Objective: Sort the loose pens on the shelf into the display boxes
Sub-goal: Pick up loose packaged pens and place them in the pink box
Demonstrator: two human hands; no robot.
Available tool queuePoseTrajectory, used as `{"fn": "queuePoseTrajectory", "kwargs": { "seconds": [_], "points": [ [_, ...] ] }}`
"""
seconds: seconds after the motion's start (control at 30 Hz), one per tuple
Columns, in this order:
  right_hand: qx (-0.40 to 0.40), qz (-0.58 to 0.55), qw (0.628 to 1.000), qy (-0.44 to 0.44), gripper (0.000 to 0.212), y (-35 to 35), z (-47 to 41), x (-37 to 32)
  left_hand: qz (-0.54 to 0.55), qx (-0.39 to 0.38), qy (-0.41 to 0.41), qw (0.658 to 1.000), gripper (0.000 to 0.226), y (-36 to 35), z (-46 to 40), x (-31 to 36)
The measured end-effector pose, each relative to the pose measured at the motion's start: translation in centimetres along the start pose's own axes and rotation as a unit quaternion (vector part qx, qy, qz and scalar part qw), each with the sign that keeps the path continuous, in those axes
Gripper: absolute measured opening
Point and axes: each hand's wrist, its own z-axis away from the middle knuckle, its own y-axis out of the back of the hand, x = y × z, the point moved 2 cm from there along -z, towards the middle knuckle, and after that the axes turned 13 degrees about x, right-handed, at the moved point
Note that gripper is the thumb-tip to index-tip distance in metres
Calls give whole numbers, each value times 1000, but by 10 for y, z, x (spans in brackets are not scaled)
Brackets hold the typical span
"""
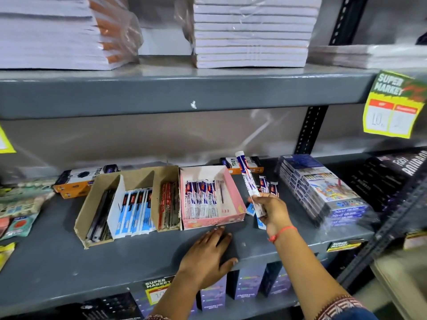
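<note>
My right hand (pixel 271 210) grips a white, blue and red packaged pen (pixel 248 181), held upright and tilted just right of the pink display box (pixel 233 192). That box holds several matching packaged pens (pixel 201 197) along its left side. Loose packaged pens (pixel 268 184) lie on the grey shelf (pixel 57 257) behind my right hand. My left hand (pixel 208 252) rests flat, fingers spread, on the shelf in front of the pink box. A brown cardboard box (pixel 90 204) to the left holds dark pens, blue-and-white packaged pens (pixel 136 209) and red pens (pixel 167 204).
Orange-and-white boxes (pixel 78 179) lie behind the display boxes. A wrapped stack of blue packs (pixel 323 188) and a black box (pixel 388 176) stand to the right. Small packets (pixel 20 204) lie at the left. Paper stacks (pixel 251 31) fill the shelf above. A yellow price tag (pixel 392 105) hangs top right.
</note>
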Motion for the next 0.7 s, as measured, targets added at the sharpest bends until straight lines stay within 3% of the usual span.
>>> {"fn": "queuePoseTrajectory", "kwargs": {
  "seconds": [0.17,0.3,0.47,0.6,0.7],
  "points": [
    [1,-4,1000,10,24,-13,8,-5,13,22,8,1000,62,3,8,-17],
    [-55,18,998,-10,27,-53,17,1,20,63,28,997,80,9,22,-42],
    [-57,154,986,34,30,-103,18,23,48,86,46,994,51,10,30,-47],
    [-37,351,923,153,15,-125,12,31,51,97,38,993,47,10,31,-47],
    [-36,452,871,190,33,-134,11,35,38,95,37,994,45,10,30,-49]
  ]
}}
